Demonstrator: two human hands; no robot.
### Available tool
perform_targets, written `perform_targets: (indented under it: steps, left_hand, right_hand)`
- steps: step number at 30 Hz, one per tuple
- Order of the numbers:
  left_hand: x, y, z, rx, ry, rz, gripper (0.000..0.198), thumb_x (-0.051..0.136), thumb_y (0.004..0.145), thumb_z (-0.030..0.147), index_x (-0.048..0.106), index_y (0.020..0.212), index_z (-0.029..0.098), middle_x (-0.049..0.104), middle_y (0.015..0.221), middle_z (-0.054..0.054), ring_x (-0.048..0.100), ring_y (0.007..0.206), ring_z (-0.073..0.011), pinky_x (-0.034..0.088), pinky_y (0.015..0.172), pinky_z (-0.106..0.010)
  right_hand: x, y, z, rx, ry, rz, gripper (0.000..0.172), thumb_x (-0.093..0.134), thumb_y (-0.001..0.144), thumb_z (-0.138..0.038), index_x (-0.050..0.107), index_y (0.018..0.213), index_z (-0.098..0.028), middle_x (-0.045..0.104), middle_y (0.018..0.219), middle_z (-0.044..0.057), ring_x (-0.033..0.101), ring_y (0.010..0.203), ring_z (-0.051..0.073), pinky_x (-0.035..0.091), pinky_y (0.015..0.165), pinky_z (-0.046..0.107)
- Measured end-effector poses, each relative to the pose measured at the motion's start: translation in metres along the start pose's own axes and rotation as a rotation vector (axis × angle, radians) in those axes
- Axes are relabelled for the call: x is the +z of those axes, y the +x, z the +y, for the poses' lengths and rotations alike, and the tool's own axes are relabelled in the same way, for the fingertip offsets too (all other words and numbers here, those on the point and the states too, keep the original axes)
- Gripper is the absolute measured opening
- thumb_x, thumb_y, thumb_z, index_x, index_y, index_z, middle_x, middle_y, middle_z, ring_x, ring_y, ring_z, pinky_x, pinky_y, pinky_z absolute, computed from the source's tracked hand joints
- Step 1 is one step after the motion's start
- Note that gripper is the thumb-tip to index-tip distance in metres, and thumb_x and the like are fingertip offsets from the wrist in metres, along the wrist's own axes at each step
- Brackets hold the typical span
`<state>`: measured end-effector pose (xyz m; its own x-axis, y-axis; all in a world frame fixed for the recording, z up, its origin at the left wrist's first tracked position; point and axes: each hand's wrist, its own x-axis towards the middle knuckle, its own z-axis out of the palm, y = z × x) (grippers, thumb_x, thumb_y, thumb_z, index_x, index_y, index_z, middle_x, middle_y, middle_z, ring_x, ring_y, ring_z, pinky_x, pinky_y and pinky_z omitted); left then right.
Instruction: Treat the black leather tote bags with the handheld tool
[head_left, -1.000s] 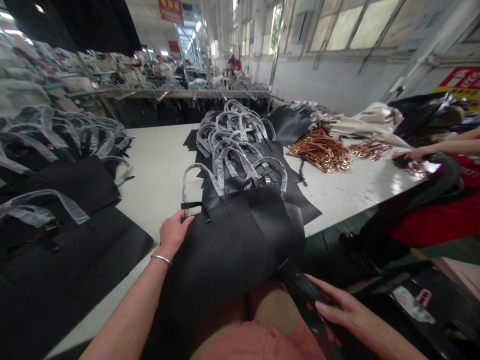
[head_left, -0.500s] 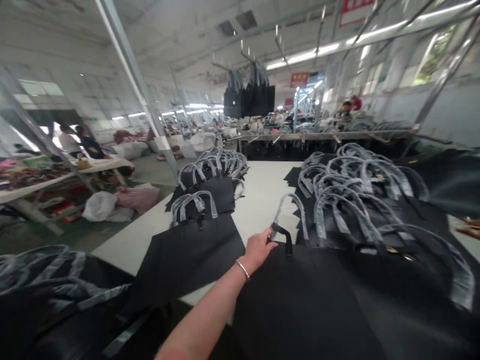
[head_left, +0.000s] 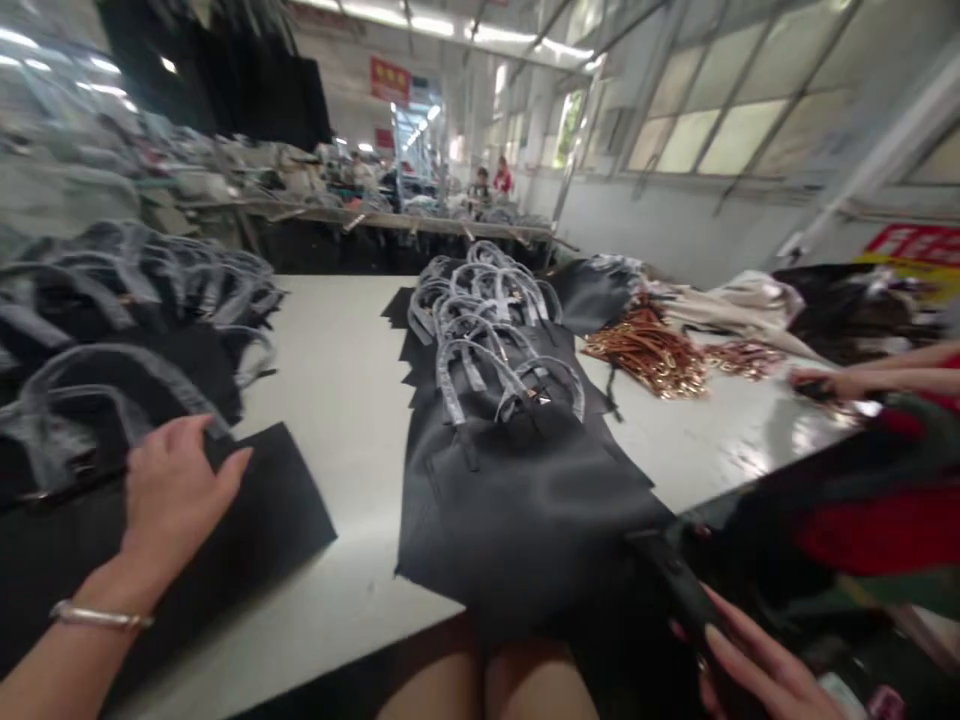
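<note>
My left hand (head_left: 169, 495) lies over the top edge of a black bag (head_left: 270, 500) at the left. Its thumb and fingers are apart, close to the foot of a plastic-wrapped handle (head_left: 127, 365). At the lower right, my right hand (head_left: 772, 660) is closed around a long, flat black strap-like piece (head_left: 686, 585), whose kind I cannot make out. Between my hands lies a stack of black bags (head_left: 525, 490), their clear-wrapped handles (head_left: 487, 330) arching up at the far end.
More bags with wrapped handles (head_left: 172, 265) lie at the back left of the pale table (head_left: 330, 400). Brown straps with gold clasps (head_left: 649, 350) are heaped at the right. A co-worker's hand (head_left: 840, 385) holds a dark object there. Black bags (head_left: 217, 80) hang overhead.
The view has swung to the right. My left hand, earlier pinching a strap by a bag's handle, is now over the left bag with its fingers apart. My right hand has come into view.
</note>
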<state>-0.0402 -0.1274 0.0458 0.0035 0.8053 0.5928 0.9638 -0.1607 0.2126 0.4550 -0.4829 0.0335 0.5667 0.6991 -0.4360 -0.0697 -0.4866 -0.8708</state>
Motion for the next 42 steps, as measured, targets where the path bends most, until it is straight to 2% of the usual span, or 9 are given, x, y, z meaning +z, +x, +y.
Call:
perform_targets:
  steps: [3,7,11,15,25,29,32,34,42]
  left_hand:
    - [0.043,-0.055,0.087,0.312,-0.318,-0.222,0.045,0.039,0.086,0.047,0.049,0.12,0.019,0.05,0.131,-0.011,0.047,0.123,-0.0296,0.038,0.107,-0.046]
    - [0.061,-0.127,0.222,0.65,-0.552,-0.519,0.038,0.047,0.088,0.032,0.05,0.125,0.023,0.043,0.144,-0.007,0.041,0.132,-0.022,0.038,0.11,-0.037]
    - [0.079,-0.145,0.295,0.562,-0.383,-0.527,0.051,0.054,0.083,0.03,0.048,0.133,0.016,0.039,0.147,-0.016,0.035,0.136,-0.0324,0.033,0.11,-0.051]
    - [0.101,-0.131,0.296,0.506,-0.235,-0.493,0.045,0.045,0.086,0.025,0.053,0.131,0.022,0.035,0.15,-0.013,0.028,0.138,-0.0354,0.024,0.109,-0.062]
    - [0.106,-0.079,0.202,0.397,0.136,-0.507,0.052,0.04,0.084,0.02,0.05,0.135,0.023,0.037,0.148,-0.013,0.033,0.135,-0.0386,0.023,0.105,-0.066]
    - [0.096,-0.084,0.227,0.367,0.066,-0.429,0.051,0.042,0.084,0.016,0.05,0.134,0.013,0.033,0.15,-0.018,0.028,0.139,-0.0351,0.023,0.111,-0.058]
    - [0.096,-0.104,0.265,0.563,-0.237,-0.543,0.05,0.041,0.091,0.028,0.041,0.14,0.018,0.03,0.153,-0.011,0.028,0.14,-0.0254,0.03,0.112,-0.045]
    - [0.099,-0.117,0.284,0.718,-0.349,-0.626,0.051,0.041,0.093,0.035,0.036,0.143,0.027,0.027,0.154,-0.006,0.025,0.142,-0.0251,0.027,0.114,-0.048]
    - [0.105,-0.128,0.29,0.855,-0.316,-0.638,0.05,0.043,0.093,0.043,0.036,0.142,0.037,0.025,0.155,-0.004,0.017,0.143,-0.0324,0.016,0.112,-0.062]
  right_hand:
    - [-0.012,-0.008,-0.005,0.017,0.119,0.167,0.095,0.075,0.067,-0.058,0.037,0.143,-0.016,0.072,0.095,0.01,0.062,0.056,0.018,0.054,0.049,0.029]
    - [-0.01,0.0,-0.002,0.005,0.17,0.214,0.098,0.077,0.065,-0.057,0.036,0.142,-0.014,0.072,0.092,0.009,0.059,0.05,0.016,0.05,0.042,0.027]
    - [-0.001,0.007,0.008,0.022,0.175,0.125,0.093,0.074,0.069,-0.057,0.035,0.142,-0.014,0.071,0.091,0.009,0.059,0.047,0.014,0.048,0.039,0.025]
    - [0.003,0.014,0.018,0.01,0.17,-0.034,0.096,0.071,0.073,-0.057,0.026,0.146,-0.014,0.069,0.095,0.009,0.061,0.049,0.014,0.048,0.041,0.024]
    - [0.042,0.014,0.016,0.061,0.098,-0.427,0.093,0.069,0.071,-0.056,0.032,0.146,-0.014,0.066,0.075,0.002,0.053,0.045,0.009,0.039,0.042,0.018]
    - [0.064,0.02,0.001,-0.011,0.033,-0.48,0.084,0.065,0.075,-0.052,0.036,0.145,-0.015,0.065,0.079,0.003,0.052,0.047,0.009,0.04,0.043,0.02]
    - [0.074,0.023,-0.007,-0.041,-0.027,-0.488,0.075,0.063,0.079,-0.047,0.04,0.144,-0.018,0.061,0.072,-0.001,0.052,0.049,0.01,0.041,0.045,0.02]
    - [0.074,0.024,-0.01,-0.059,-0.044,-0.503,0.071,0.065,0.079,-0.045,0.043,0.142,-0.02,0.06,0.07,-0.002,0.052,0.049,0.01,0.041,0.046,0.019]
    - [0.023,0.035,-0.015,0.012,0.14,-0.291,0.085,0.066,0.077,-0.053,0.031,0.146,-0.018,0.067,0.094,0.008,0.06,0.047,0.011,0.045,0.04,0.021]
